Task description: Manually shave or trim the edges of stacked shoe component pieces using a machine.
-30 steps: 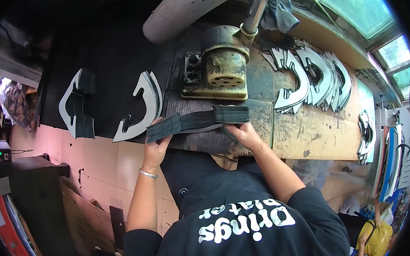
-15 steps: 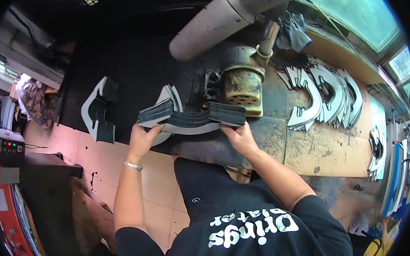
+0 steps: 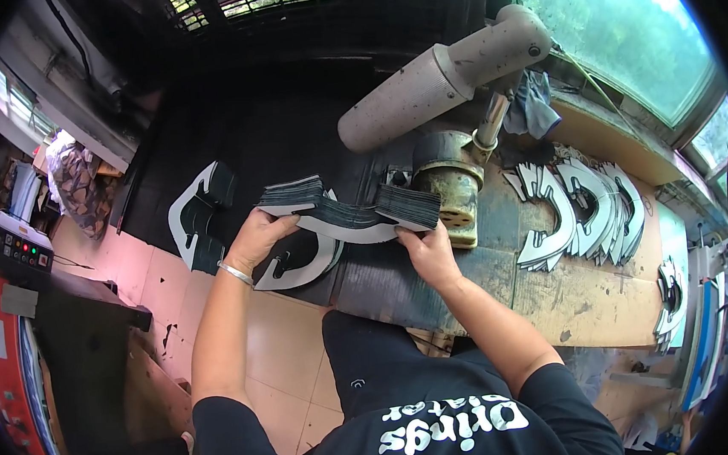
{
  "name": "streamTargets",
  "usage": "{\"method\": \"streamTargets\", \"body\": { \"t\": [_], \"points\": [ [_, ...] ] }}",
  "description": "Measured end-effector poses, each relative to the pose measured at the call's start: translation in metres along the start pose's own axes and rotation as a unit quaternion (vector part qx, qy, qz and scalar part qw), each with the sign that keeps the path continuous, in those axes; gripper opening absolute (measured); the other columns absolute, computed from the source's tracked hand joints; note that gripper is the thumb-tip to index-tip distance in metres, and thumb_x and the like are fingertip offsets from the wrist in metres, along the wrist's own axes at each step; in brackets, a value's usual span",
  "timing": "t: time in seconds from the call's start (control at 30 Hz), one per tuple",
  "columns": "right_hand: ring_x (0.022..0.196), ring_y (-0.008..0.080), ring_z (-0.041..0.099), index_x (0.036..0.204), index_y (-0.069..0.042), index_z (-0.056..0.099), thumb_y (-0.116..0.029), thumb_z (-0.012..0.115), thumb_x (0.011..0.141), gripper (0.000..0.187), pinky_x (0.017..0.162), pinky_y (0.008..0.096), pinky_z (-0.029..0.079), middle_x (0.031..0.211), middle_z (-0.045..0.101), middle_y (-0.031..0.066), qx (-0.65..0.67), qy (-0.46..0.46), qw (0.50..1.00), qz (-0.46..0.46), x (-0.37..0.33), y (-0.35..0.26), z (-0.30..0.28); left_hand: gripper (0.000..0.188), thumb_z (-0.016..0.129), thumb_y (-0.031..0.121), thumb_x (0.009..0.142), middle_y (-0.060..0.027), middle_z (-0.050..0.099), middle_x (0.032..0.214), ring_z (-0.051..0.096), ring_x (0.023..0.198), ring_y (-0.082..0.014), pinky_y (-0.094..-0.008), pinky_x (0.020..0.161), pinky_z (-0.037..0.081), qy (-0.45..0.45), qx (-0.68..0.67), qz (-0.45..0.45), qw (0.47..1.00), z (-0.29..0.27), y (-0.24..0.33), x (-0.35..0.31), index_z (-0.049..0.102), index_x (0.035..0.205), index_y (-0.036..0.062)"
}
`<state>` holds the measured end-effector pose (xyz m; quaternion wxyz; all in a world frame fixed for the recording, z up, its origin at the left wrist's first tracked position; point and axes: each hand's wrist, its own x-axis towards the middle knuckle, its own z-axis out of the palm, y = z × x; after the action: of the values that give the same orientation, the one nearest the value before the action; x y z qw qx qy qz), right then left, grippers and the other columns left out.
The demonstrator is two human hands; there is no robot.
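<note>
Both my hands hold a thick stack of curved, C-shaped cut pieces (image 3: 349, 229), with a pale grey-white face and dark layered edges. My left hand (image 3: 256, 240), with a silver bangle at the wrist, is closed round the stack's left end, thumb on the pale face. At the right end my right hand (image 3: 431, 258) grips it, thumb pressed to the near edge. Under and nearer than the held stack lies a second pale curved stack (image 3: 308, 273) on the dark table. Farther left stands another such stack (image 3: 181, 225), its dark layered side showing.
Just beyond my right hand stands a worn, yellowish machine drum (image 3: 445, 189), under a thick grey jointed arm (image 3: 405, 100). Several fanned curved pieces (image 3: 556, 223) lie on the brown board at right. A grey glove (image 3: 530, 105) hangs behind. A control box (image 3: 22, 246) sits far left.
The view has shifted, so the table and machine appear lower. The held stack has moved away from me over the table, uncovering more of the curved stack beneath it. Both hands keep their grip.
</note>
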<state>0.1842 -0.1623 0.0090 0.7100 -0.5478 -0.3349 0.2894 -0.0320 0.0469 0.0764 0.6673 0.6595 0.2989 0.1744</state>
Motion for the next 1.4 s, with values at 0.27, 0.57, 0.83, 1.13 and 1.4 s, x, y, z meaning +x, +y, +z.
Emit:
{"method": "streamTargets", "body": {
  "t": [0.27,0.57,0.83,1.13,1.4],
  "points": [
    [0.089,0.0124,0.060,0.109,0.000,0.057,0.001,0.062,0.086,0.023,0.074,0.0263,0.050,0.101,0.064,0.0061,-0.052,0.037,0.997,-0.040,0.009,-0.016,0.003,0.032,0.062,0.010,0.088,-0.0066,0.062,0.112,0.060,0.098,-0.0130,-0.0284,0.087,0.051,0.006,-0.063,0.008,0.998,-0.003,0.001,0.018,0.058,0.118,0.0005],
    [0.091,0.0145,0.061,0.111,-0.001,0.055,-0.001,0.062,0.086,0.026,0.076,0.0287,0.051,0.104,0.063,0.0067,0.068,0.072,0.995,0.029,0.034,-0.027,0.018,0.037,0.060,0.009,0.089,-0.0130,0.059,0.119,0.061,0.106,-0.0202,-0.0344,0.094,0.051,-0.019,-0.005,0.037,0.999,-0.005,0.041,0.048,0.051,0.122,-0.0049],
    [0.092,0.0159,0.059,0.112,-0.001,0.053,0.001,0.061,0.082,0.031,0.073,0.0295,0.049,0.102,0.062,0.0076,0.047,0.089,0.993,0.068,0.074,-0.046,0.026,0.034,0.060,0.013,0.090,-0.0124,0.062,0.113,0.063,0.101,-0.0203,-0.0344,0.086,0.054,0.015,0.065,0.044,0.997,-0.005,0.069,0.069,0.054,0.119,-0.0037],
    [0.098,0.0227,0.062,0.115,-0.002,0.050,-0.002,0.063,0.085,0.034,0.074,0.0357,0.055,0.111,0.060,0.0104,0.137,0.030,0.980,0.141,0.128,-0.056,0.006,0.037,0.064,0.015,0.088,-0.0138,0.061,0.114,0.063,0.103,-0.0225,-0.0375,0.088,0.053,0.027,0.062,0.062,0.996,-0.011,0.108,0.085,0.054,0.119,-0.0044],
    [0.101,0.0227,0.062,0.115,0.000,0.051,-0.004,0.063,0.087,0.032,0.078,0.0357,0.057,0.112,0.060,0.0110,0.143,-0.012,0.984,0.107,0.120,-0.091,-0.013,0.037,0.064,0.014,0.088,-0.0105,0.061,0.112,0.063,0.100,-0.0192,-0.0333,0.086,0.054,0.048,0.087,0.099,0.990,0.015,0.128,0.062,0.054,0.120,-0.0015]
  ]
}}
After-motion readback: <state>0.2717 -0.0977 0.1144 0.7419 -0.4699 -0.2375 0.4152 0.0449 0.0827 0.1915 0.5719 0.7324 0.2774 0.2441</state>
